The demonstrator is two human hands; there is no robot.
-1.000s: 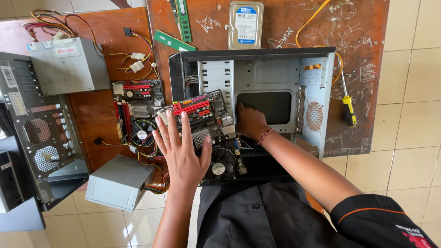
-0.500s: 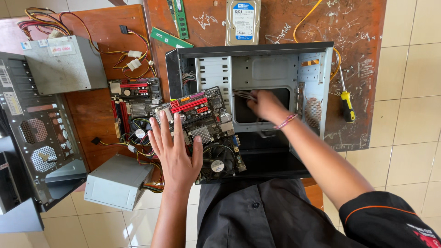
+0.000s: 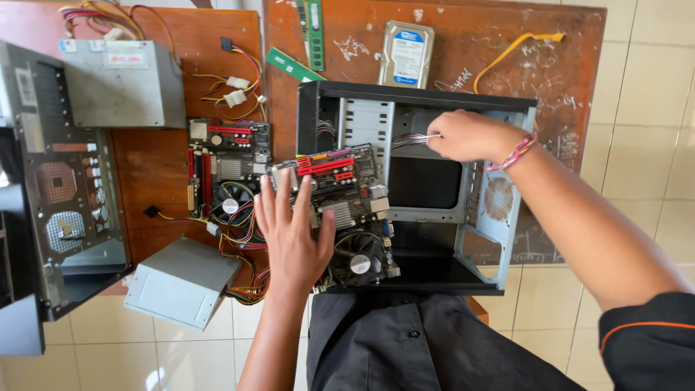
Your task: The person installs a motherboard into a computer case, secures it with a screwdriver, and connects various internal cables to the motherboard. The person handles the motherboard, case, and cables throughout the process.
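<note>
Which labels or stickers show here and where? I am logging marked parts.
Hard drive, top centre of the table: silver slab, white and blue label.
Power supply, top left: grey box, pale sticker with a red band.
Open case panel, far left: white sticker strip.
No screens or packages.

1. This looks like a computer fixing workshop.
2. An open case (image 3: 434, 188), boards (image 3: 228, 170) and power boxes (image 3: 119, 83) lie about.
3. The wooden counter (image 3: 507, 65) is scratched and scribbled on.
</note>
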